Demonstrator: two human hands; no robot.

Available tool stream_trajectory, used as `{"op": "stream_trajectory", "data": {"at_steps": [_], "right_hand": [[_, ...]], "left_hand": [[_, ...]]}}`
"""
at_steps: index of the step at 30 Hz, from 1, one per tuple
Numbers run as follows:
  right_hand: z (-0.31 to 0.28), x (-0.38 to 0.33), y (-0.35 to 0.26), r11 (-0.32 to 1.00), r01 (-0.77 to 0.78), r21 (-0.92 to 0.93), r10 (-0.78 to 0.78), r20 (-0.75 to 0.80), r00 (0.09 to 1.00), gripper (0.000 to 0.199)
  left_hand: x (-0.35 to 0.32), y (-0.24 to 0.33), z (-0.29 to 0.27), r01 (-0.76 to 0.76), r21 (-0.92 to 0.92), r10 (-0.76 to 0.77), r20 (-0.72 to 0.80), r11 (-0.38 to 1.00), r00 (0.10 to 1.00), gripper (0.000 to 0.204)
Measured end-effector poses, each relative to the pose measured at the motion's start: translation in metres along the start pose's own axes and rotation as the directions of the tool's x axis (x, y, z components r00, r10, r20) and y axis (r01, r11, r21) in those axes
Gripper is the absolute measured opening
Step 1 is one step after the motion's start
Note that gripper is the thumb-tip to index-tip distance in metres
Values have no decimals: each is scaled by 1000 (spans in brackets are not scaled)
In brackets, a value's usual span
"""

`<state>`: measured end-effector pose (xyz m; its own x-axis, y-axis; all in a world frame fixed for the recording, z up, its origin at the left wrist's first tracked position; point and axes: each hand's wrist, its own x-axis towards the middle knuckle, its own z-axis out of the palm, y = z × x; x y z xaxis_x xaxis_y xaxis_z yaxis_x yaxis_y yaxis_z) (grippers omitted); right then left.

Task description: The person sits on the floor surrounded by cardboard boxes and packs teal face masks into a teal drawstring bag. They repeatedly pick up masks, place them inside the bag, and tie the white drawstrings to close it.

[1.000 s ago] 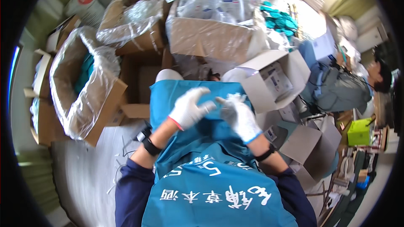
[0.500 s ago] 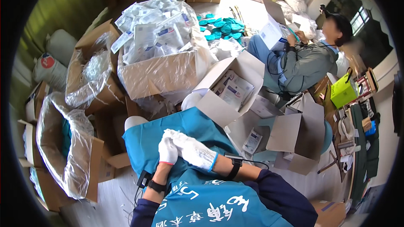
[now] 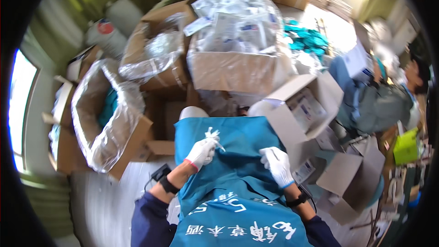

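Observation:
Both my hands wear white knitted gloves and are held over the teal apron (image 3: 238, 132) on my lap. My left hand (image 3: 202, 153) is closed on a small white stringy bundle (image 3: 212, 135) that sticks out past its fingers; its kind is blurred. Apart from it, toward the right side of the apron, is my right hand (image 3: 277, 166), fingers curled in. Whether anything is between those fingers is hidden. Near the right hand stands an open white carton (image 3: 286, 121) with flat white packets (image 3: 306, 112) inside.
Ahead is a large plastic-lined carton (image 3: 231, 68) heaped with white packets (image 3: 242, 23). Left are another lined carton (image 3: 151, 71) and a lined box (image 3: 82, 123) holding teal items. A teal pile (image 3: 305, 36) lies farther back. At right sits a co-worker (image 3: 384, 100) beside an open carton (image 3: 356, 178).
My hands were together over the apron and are now apart, the right one moved to the right. The small white bundle shows at my left hand. The view has turned left.

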<state>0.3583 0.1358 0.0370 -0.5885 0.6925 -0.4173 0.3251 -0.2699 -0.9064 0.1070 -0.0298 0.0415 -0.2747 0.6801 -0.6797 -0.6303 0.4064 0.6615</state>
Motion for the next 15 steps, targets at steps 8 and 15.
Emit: {"op": "stream_trajectory", "data": {"at_steps": [8,15], "right_hand": [[12,11,13,997,81,13,-80,-36,996,23],[12,8,17,987,150,61,-143,-114,983,20]], "left_hand": [[73,196,-136,-547,811,757,224,205,614,31],[76,339,-162,112,959,844,-281,259,456,28]]}}
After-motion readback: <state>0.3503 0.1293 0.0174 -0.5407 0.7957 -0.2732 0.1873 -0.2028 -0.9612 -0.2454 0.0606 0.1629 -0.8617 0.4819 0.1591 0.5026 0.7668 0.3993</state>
